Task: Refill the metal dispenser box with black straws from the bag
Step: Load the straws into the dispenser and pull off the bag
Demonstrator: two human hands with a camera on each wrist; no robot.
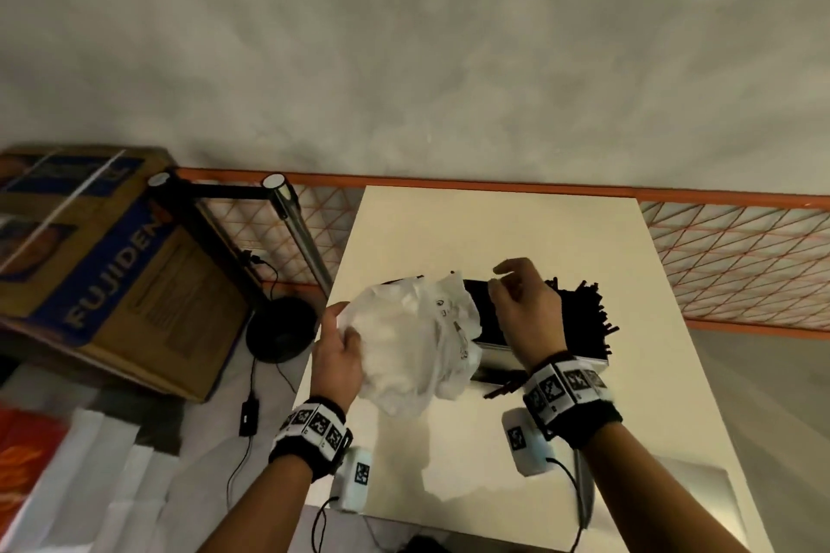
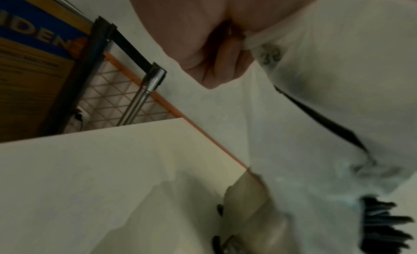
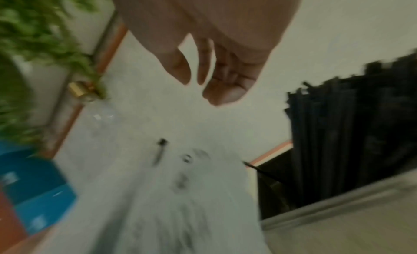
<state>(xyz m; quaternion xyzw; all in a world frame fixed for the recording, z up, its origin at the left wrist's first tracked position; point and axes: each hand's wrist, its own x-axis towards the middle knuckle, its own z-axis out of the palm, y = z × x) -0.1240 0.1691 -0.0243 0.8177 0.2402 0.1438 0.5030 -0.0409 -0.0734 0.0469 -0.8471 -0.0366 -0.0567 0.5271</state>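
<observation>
One white table [image 1: 494, 229]; 1 metal dispenser box [image 1: 503, 361]; 1 crumpled white plastic bag [image 1: 404, 341]; black straws [image 1: 579, 310], too many to count, plus 1 loose straw [image 1: 503, 388]; 2 hands: left hand [image 1: 337, 355], right hand [image 1: 525, 305]; 1 cardboard box [image 1: 103, 265].

On the table [image 1: 449, 453] the metal dispenser box [image 1: 498, 348] sits toward the far half, straws [image 1: 579, 314] piled in it — the bag [image 1: 404, 341] is just left of it. One loose straw [image 1: 503, 391] lies in front — cardboard box [image 1: 103, 265] off left.

left hand [image 2: 203, 44] grips white bag [image 2: 327, 115]; black straws [image 2: 383, 227] below, over table [image 2: 79, 177].
</observation>
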